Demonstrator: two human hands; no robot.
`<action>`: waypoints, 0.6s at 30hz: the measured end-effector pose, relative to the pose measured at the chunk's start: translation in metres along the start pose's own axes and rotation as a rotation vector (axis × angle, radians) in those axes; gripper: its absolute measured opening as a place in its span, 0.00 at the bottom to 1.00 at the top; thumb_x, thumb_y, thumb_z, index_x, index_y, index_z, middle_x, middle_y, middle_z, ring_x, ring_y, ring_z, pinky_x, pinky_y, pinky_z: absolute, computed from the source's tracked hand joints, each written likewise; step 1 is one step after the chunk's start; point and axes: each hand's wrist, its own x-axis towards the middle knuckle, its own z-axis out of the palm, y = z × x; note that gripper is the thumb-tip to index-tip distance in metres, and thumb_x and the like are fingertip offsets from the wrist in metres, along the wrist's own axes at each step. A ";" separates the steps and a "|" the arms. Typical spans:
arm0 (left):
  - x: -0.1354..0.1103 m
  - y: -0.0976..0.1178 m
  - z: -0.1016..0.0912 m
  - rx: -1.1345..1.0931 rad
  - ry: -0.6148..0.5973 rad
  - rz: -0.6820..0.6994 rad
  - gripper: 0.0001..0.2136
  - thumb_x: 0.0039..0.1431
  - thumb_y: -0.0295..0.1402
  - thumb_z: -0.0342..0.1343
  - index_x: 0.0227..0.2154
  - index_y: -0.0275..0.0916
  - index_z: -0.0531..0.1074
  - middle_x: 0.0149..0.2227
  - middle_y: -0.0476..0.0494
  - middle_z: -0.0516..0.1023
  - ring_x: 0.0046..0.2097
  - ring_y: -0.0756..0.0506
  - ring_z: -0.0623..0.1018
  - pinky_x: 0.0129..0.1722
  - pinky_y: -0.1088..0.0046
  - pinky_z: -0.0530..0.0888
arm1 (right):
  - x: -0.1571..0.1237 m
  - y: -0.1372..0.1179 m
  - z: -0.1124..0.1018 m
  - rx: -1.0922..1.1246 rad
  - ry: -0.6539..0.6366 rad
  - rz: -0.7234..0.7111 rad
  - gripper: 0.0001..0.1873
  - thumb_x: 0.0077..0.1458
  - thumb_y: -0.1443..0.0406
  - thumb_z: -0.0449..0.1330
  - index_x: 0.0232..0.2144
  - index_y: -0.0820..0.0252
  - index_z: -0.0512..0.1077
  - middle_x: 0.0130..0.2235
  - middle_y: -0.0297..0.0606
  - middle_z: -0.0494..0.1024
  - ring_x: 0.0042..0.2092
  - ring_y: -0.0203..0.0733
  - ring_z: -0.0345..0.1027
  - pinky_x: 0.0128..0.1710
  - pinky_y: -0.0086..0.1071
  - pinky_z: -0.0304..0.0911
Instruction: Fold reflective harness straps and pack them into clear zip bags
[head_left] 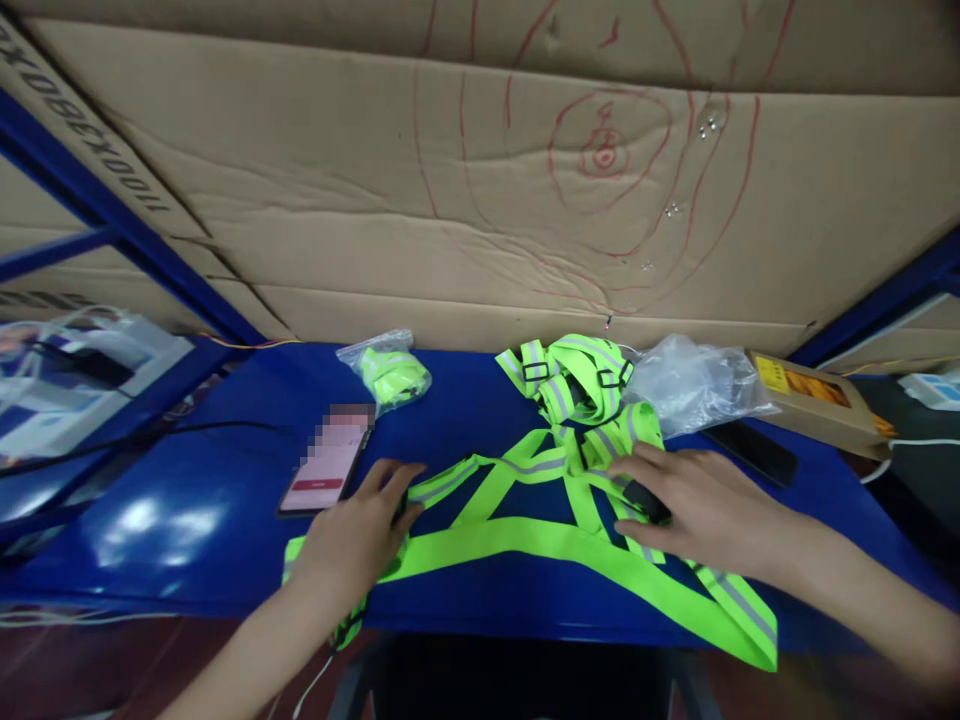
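A neon yellow-green reflective strap vest [525, 535] lies spread across the blue table [187, 520]. My left hand [360, 530] rests flat on its left end, fingers stretched out over a strap near a black buckle. My right hand [697, 505] lies on the right part of the straps, fingers extended and pressing on a black buckle. Behind the spread vest sits a pile of more neon straps [577, 380].
A phone [326, 465] with a lit screen lies left of my left hand. A bagged neon vest [386, 372] sits at the back, a crumpled clear bag [690, 385], a dark phone [754, 452] and a cardboard box [817, 400] at the right. Cardboard sheets form the back wall.
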 end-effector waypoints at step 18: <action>0.012 -0.010 0.017 -0.354 0.108 0.208 0.19 0.66 0.49 0.54 0.52 0.45 0.73 0.53 0.39 0.78 0.46 0.37 0.83 0.43 0.62 0.78 | -0.098 0.050 0.054 0.125 0.220 0.239 0.19 0.61 0.62 0.59 0.55 0.52 0.71 0.56 0.45 0.75 0.54 0.52 0.76 0.51 0.44 0.73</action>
